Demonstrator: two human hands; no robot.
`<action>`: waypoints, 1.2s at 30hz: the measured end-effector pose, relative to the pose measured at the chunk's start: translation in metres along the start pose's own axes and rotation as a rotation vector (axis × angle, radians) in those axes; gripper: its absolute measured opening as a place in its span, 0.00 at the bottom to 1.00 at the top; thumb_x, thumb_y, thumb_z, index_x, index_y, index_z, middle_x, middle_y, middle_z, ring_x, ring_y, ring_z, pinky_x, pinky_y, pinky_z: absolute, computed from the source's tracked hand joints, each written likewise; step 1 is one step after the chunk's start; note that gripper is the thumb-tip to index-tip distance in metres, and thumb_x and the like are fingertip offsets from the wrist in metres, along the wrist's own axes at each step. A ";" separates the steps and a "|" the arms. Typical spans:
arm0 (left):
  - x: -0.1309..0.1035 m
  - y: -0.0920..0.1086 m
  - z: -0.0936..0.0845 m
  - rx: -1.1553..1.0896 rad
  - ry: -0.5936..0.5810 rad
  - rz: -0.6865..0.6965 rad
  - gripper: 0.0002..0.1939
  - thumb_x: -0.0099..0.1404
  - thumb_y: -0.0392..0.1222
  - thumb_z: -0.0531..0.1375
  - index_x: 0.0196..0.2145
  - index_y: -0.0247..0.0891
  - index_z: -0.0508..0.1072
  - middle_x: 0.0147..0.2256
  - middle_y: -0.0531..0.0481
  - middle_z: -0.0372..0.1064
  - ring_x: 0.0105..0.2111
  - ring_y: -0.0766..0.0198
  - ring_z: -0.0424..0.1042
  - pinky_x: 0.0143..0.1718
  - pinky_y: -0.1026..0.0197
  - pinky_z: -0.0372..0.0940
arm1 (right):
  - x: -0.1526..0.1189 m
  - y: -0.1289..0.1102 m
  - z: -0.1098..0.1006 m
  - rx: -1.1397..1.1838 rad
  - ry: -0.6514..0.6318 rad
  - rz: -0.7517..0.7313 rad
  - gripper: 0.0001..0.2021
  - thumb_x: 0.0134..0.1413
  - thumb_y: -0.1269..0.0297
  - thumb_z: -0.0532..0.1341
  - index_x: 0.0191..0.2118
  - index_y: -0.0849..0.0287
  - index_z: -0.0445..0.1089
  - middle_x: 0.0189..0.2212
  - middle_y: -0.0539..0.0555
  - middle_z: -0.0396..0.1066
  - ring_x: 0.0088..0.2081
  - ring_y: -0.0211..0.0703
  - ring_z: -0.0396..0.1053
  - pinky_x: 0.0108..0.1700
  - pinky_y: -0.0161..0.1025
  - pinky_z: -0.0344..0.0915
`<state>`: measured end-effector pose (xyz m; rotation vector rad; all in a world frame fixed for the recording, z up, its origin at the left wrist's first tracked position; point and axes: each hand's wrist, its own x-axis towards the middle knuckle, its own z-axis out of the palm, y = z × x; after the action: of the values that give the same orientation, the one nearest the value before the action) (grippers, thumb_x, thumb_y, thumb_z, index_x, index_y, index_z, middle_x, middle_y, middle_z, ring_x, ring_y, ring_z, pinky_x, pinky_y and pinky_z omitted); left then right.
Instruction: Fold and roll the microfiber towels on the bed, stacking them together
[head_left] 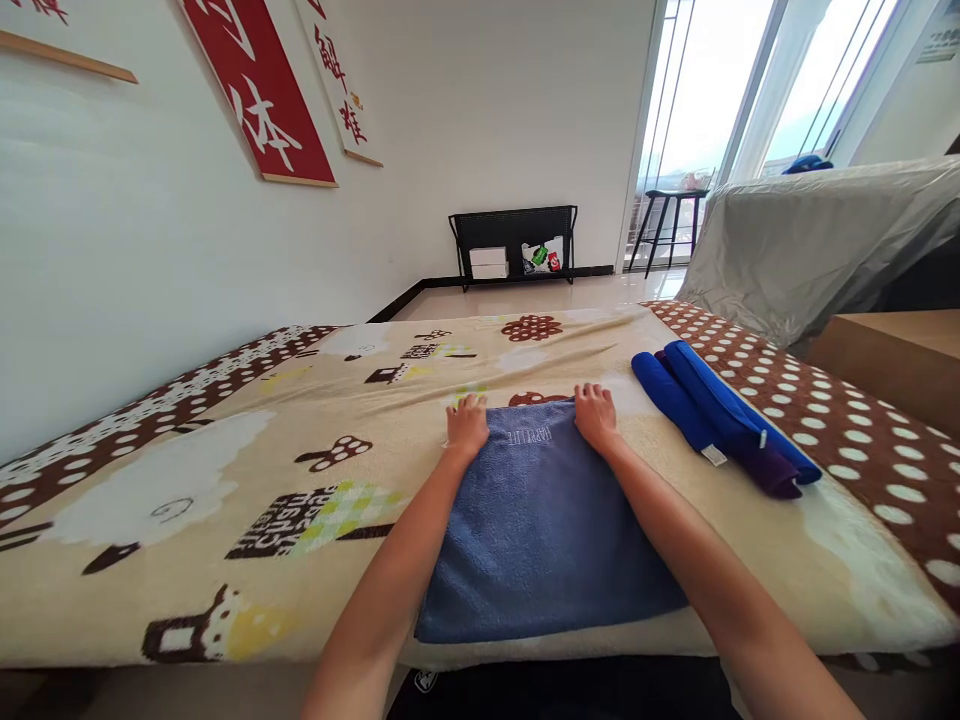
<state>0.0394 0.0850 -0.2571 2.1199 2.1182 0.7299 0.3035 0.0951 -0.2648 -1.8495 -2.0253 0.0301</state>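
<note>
A blue-grey towel (551, 530) lies flat in front of me, with lettering near its far edge. My left hand (468, 424) is closed on the far left corner, fingers curled over the edge. At the far right corner, my right hand (596, 414) grips the cloth the same way. Both arms reach forward along the towel's sides. To the right of my right hand lie rolled towels (712, 415) in bright blue and dark purple, side by side, with a small white tag showing.
Under everything is a cream blanket (300, 430) with sheep and mushroom prints and a brown dotted border. A black rack (514, 240) stands by the far wall. At right are a cardboard box (892, 350) and something under a plastic cover (810, 230). A stool (670, 225) is near the window.
</note>
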 end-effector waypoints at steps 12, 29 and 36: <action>-0.020 0.002 0.024 0.164 -0.180 0.081 0.29 0.73 0.54 0.43 0.66 0.40 0.59 0.69 0.41 0.49 0.69 0.53 0.47 0.67 0.43 0.44 | -0.015 -0.025 0.033 0.017 -0.137 -0.196 0.27 0.69 0.50 0.43 0.67 0.56 0.56 0.69 0.55 0.52 0.69 0.45 0.47 0.68 0.48 0.45; -0.043 0.013 0.010 0.279 -0.129 0.053 0.29 0.73 0.51 0.44 0.66 0.36 0.60 0.69 0.41 0.47 0.70 0.53 0.43 0.68 0.43 0.40 | -0.045 -0.046 0.021 -0.022 -0.082 -0.157 0.24 0.68 0.62 0.45 0.64 0.62 0.61 0.67 0.62 0.55 0.69 0.49 0.48 0.68 0.51 0.43; -0.069 0.012 0.013 0.238 -0.165 0.084 0.31 0.74 0.55 0.40 0.67 0.39 0.57 0.69 0.42 0.48 0.69 0.54 0.48 0.66 0.42 0.46 | -0.073 -0.048 0.025 0.039 -0.083 -0.155 0.26 0.68 0.55 0.46 0.65 0.61 0.59 0.68 0.62 0.52 0.70 0.50 0.46 0.67 0.52 0.44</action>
<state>0.0592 0.0214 -0.2836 2.3061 2.1310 0.3063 0.2539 0.0253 -0.2943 -1.6893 -2.2029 0.1039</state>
